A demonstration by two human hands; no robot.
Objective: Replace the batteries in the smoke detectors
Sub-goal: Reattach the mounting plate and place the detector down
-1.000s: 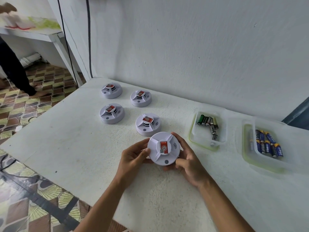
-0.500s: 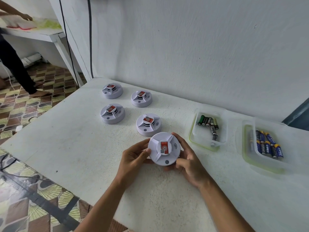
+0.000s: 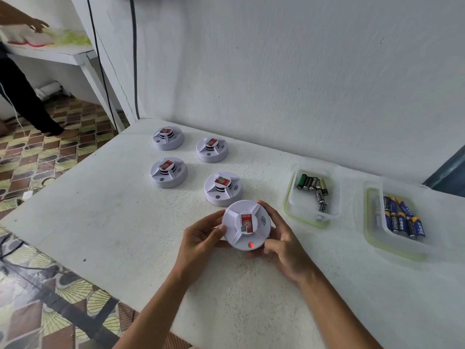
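Both my hands hold a round white smoke detector (image 3: pixel 247 225) face up just above the white table (image 3: pixel 105 222). It carries a red label, and a red light glows near its front edge. My left hand (image 3: pixel 201 238) grips its left rim and my right hand (image 3: pixel 283 244) grips its right rim and underside. Several more white detectors stand behind it, the nearest detector (image 3: pixel 223 188) just beyond. A clear tub (image 3: pixel 292 197) holds green and black batteries (image 3: pixel 314 188). Farther right, a second clear tub (image 3: pixel 370 217) holds blue batteries (image 3: pixel 402 220).
A white wall runs close behind the table, with a black cable (image 3: pixel 134 59) hanging down it at the left. The table's left edge drops to a patterned tile floor (image 3: pixel 37 159). Another person (image 3: pixel 22 96) stands at a white shelf (image 3: pixel 57 52) at far left.
A red light has come on at the held detector's front edge. My hands and the detector have stayed in the same place. The person at far left has reached farther over the shelf.
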